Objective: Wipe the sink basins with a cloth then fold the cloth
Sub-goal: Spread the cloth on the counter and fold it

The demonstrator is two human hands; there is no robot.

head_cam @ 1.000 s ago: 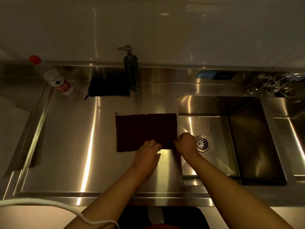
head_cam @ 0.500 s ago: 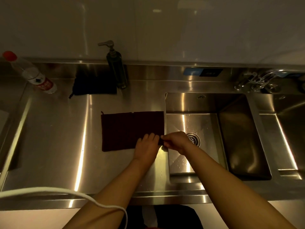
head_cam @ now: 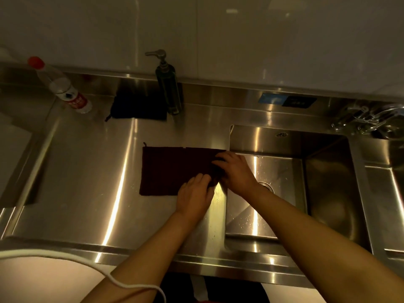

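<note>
Stainless counter, dim warm light, pale tiled wall behind; sink basin sunk at right.

Item 1: cloth, dark, lying flat on the counter just left of the basin rim, its right end bunched under my hands.

Item 2: my left hand, palm down on the cloth's near right corner, fingers curled onto the fabric; whether they pinch it or only press, I cannot tell.

Item 3: my right hand, over the cloth's right edge beside the basin, fingers curled round a raised bit of fabric.

Step in hand, as I judge it: the fold, with wiping seemingly behind me. Next move likely calls for carrying the right edge leftward over the flat part and matching it to the left edge.

Edges and room: cloth's right end touches the basin lip, so fabric could slip in. Bare steel lies left of and in front of the cloth. Soap dispenser, second dark cloth and bottle stand well apart at the back; tap far right.
</note>
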